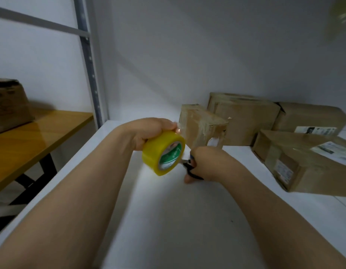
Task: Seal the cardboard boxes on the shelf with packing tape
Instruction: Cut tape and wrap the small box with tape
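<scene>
My left hand (pixel 149 131) grips a yellow roll of packing tape (pixel 162 153) with a green and white core, held above the white shelf (pixel 168 210). A clear strip of tape runs from the roll to a small cardboard box (pixel 201 123) just behind it. My right hand (pixel 205 164) holds black scissors (pixel 189 168), their blades pointing at the tape beside the roll. Three more cardboard boxes lie to the right: a large one (pixel 244 117) at the back, one with a label (pixel 311 118) behind, and a taped one (pixel 304 160) nearest.
The shelf's white back wall rises behind the boxes. A grey metal upright (pixel 88 61) stands at the left. Beyond it is a yellow wooden table (pixel 38 136) with another cardboard box (pixel 9 105) on it.
</scene>
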Tool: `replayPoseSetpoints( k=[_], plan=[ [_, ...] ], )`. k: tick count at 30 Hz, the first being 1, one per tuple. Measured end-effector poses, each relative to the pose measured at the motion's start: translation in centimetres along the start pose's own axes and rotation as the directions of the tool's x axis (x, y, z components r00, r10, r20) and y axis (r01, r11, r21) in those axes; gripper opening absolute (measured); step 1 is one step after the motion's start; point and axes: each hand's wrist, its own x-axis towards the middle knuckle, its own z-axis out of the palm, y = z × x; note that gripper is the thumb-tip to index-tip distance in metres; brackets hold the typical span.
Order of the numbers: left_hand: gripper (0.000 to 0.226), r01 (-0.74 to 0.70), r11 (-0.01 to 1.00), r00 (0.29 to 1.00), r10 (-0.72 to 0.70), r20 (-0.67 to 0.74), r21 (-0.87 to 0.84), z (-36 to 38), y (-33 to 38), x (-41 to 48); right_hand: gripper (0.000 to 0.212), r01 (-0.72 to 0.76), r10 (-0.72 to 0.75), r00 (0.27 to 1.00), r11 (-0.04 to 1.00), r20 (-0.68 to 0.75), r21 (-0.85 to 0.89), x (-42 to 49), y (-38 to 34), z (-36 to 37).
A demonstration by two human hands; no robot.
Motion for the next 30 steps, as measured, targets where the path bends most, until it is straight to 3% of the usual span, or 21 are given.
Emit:
replayPoseSetpoints(
  k=[4, 10, 13, 18, 24, 26, 28, 30],
  plan=[
    [0.029, -0.076, 0.992, 0.997, 0.072, -0.04, -0.099, -0.5, -1.5, -1.1, 0.053, 0.02, -0.015, 0.992, 0.999, 0.124, -0.042, 0.4, -1.4, -1.1],
    [0.014, -0.253, 0.948, 0.967, 0.244, -0.068, -0.193, -0.7, -3.0, -2.2, 0.091, 0.065, 0.009, 0.95, 0.972, 0.312, -0.225, 2.1, -2.5, -2.7],
    [0.012, -0.308, 0.936, 0.951, 0.299, -0.079, -0.173, -0.8, -2.8, -2.8, 0.077, 0.054, 0.036, 0.936, 0.968, 0.35, -0.243, 2.4, -2.9, -4.1],
    [0.01, -0.239, 0.964, 0.971, 0.235, -0.047, -0.119, -0.3, -2.6, -4.0, 0.052, -0.01, 0.018, 0.971, 0.999, 0.239, -0.036, 2.7, -3.6, -4.3],
    [0.012, -0.19, 0.965, 0.982, 0.19, -0.018, -0.181, -0.4, -2.5, -5.0, 0.037, 0.02, -0.008, 0.996, 0.991, 0.089, -0.133, 2.3, -4.5, -1.8],
    [0.011, -0.181, 0.969, 0.982, 0.187, 0.018, -0.165, 0.1, -2.3, -5.3, 0.03, 0.022, -0.019, 0.996, 0.999, 0.086, -0.031, 2.1, -4.1, -1.1],
    [0.011, -0.165, 0.976, 0.986, 0.169, 0.015, -0.142, 0.2, -2.2, -5.5, 0.021, 0.028, -0.046, 0.997, 0.969, 0.068, 0.245, 1.8, -3.5, -0.6],
    [0.012, -0.167, 0.979, 0.986, 0.166, -0.019, -0.118, 0.1, -2.3, -5.3, 0.02, 0.028, -0.038, 0.999, 0.875, 0.012, 0.483, 1.5, -3.2, -0.2]
  ],
)
